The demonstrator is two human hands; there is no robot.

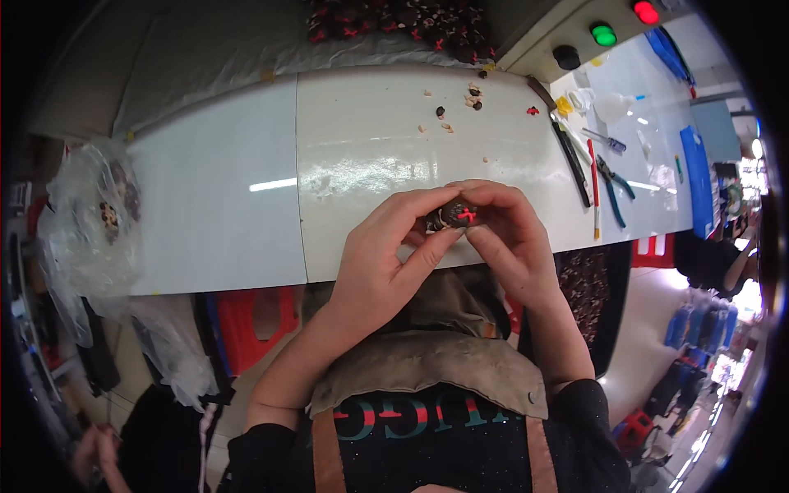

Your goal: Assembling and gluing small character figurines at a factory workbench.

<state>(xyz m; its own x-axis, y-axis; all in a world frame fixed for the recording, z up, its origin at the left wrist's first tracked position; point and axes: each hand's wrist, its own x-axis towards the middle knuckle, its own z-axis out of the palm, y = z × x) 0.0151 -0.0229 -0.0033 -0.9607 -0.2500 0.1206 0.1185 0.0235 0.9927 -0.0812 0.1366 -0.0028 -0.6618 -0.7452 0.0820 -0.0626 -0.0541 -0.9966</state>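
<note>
A small dark brown lump [450, 216] with a red cross-shaped mark sits between the person's two hands, above the near edge of the white table [222, 205]. The left hand [382, 242] and the right hand [518, 246] curl inward around it, thumbs and forefingers nearly meeting and pinching it from both sides, so little gap shows between fingers and lump; the other fingers and the lump's underside are hidden. At the table's left end slumps a clear plastic bag [90, 222], its crinkled film letting through some dark and pale pieces, though folds and glare blur their shapes and number. A second crumpled clear bag [168, 337] hangs below the table edge, and its contents cannot be made out. Under the right side of the table, a black bin [616, 287] holds a mass of small dark bits with lighter flecks, partly covered by the right forearm and the tabletop. Beyond the table, a heap of dark lumps [403, 25] with red marks lies on a grey sheet [214, 66], cut off by the top of the view. Loose crumbs [474, 94] dot the table in front of it. To the right lie pliers [615, 189], a screwdriver [604, 140] and a long blue tray [697, 181], whose inside is hard to see.
</note>
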